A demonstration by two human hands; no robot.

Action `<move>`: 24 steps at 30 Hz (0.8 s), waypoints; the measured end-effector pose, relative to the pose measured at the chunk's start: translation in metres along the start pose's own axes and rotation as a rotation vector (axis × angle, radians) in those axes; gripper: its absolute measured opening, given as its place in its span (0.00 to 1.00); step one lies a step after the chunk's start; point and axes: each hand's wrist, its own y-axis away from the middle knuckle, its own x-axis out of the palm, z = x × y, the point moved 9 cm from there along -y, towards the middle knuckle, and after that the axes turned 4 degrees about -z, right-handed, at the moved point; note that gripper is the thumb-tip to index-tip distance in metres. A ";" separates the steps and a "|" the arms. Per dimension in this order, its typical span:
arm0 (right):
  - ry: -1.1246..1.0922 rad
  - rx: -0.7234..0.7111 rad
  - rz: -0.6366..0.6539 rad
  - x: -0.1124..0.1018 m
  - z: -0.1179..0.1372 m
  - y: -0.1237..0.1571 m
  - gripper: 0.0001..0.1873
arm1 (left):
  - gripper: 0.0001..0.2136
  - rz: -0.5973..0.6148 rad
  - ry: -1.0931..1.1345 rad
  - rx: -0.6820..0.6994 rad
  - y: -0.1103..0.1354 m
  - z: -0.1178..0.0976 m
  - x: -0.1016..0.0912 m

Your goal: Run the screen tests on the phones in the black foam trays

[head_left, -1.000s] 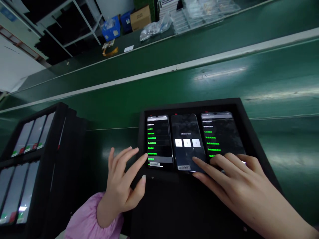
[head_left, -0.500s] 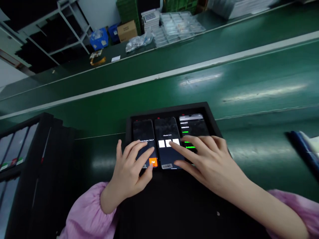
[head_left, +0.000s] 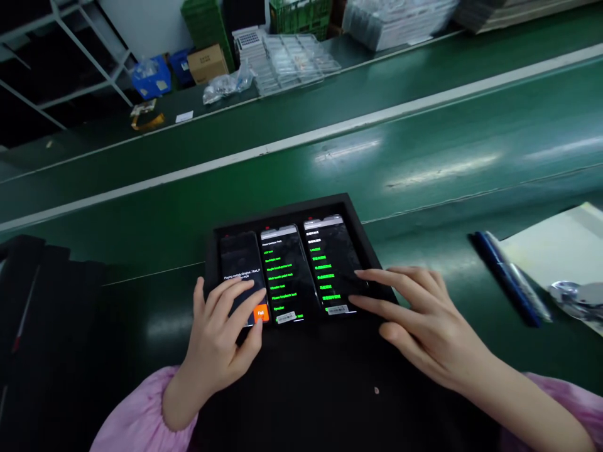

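Observation:
Three smartphones lie side by side, screens lit, in a black foam tray (head_left: 282,210). Over the lower part of the left smartphone (head_left: 238,251) my left hand (head_left: 221,326) rests with fingers spread; its thumb is near an orange "Fail" button. The middle smartphone (head_left: 289,270) shows a list in green text, with a small label at its bottom edge. A similar green list fills the right smartphone (head_left: 334,263). At that phone's right side is my right hand (head_left: 424,314), fingers apart and holding nothing, fingertips by the screen's edge.
Pens (head_left: 511,282) lie on the green bench to the right, beside pale paper (head_left: 560,245). More black trays (head_left: 38,326) stand at the left. Along the back are clear plastic trays (head_left: 296,59), a cardboard box (head_left: 207,64) and a blue bin (head_left: 151,78).
My right hand has left the middle phone and moved right, beside the right phone. The middle screen went from "Vibrator test" to a green list. The view has turned rightward.

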 end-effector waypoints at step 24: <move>0.121 0.033 -0.025 0.004 -0.008 -0.007 0.19 | 0.18 0.099 0.013 0.072 -0.001 -0.022 0.008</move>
